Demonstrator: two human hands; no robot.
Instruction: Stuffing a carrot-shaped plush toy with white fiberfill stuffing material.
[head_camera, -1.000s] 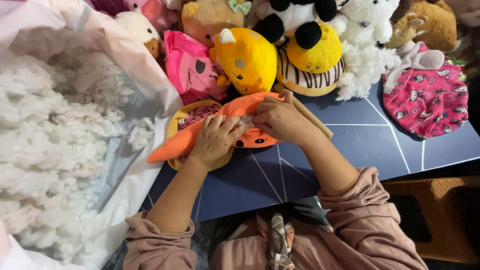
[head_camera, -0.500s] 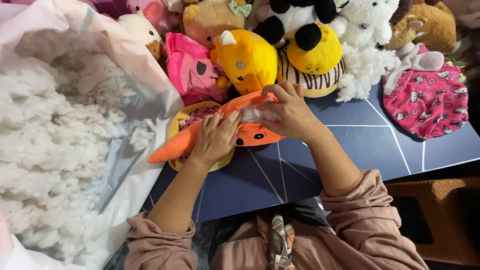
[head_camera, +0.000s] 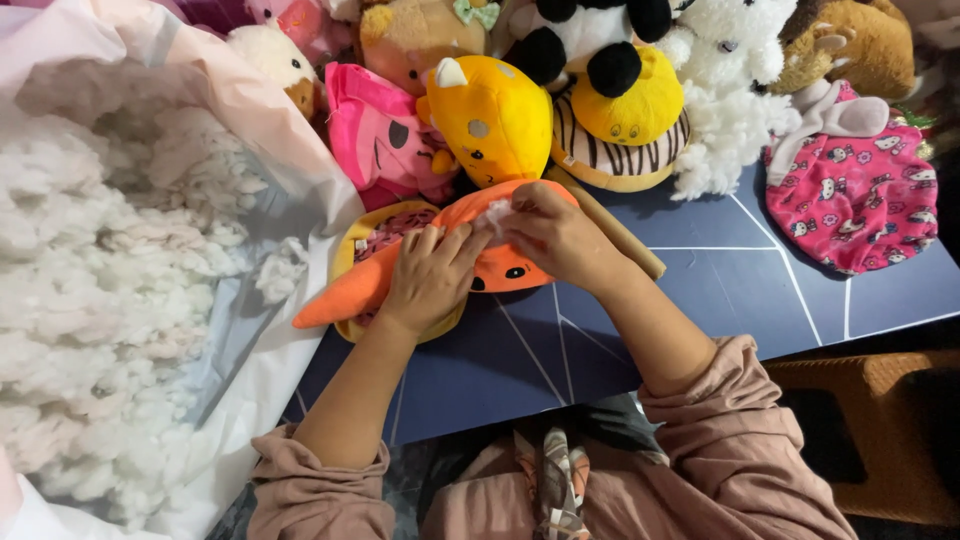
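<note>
free: blue table (head_camera: 760, 290) right of hands | blocked: plush toys (head_camera: 600, 90) behind, stuffing bag (head_camera: 120, 280) left

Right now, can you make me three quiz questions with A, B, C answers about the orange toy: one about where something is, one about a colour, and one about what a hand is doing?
1. Where does the heap of white stuffing lie?
A. To the person's left
B. On the pink patterned cloth
C. Under the table

2. What colour is the horned plush just beyond the orange plush toy?
A. Green
B. Yellow
C. Purple

3. What is the left hand doing?
A. Hanging off the table
B. Gripping the wooden stick
C. Lying flat on the orange plush toy

Answers:
1. A, the fluff fills the open bag on the left.
2. B, its body is bright yellow.
3. C, its palm presses the toy while the right hand pinches white fluff at the toy's top.
</note>
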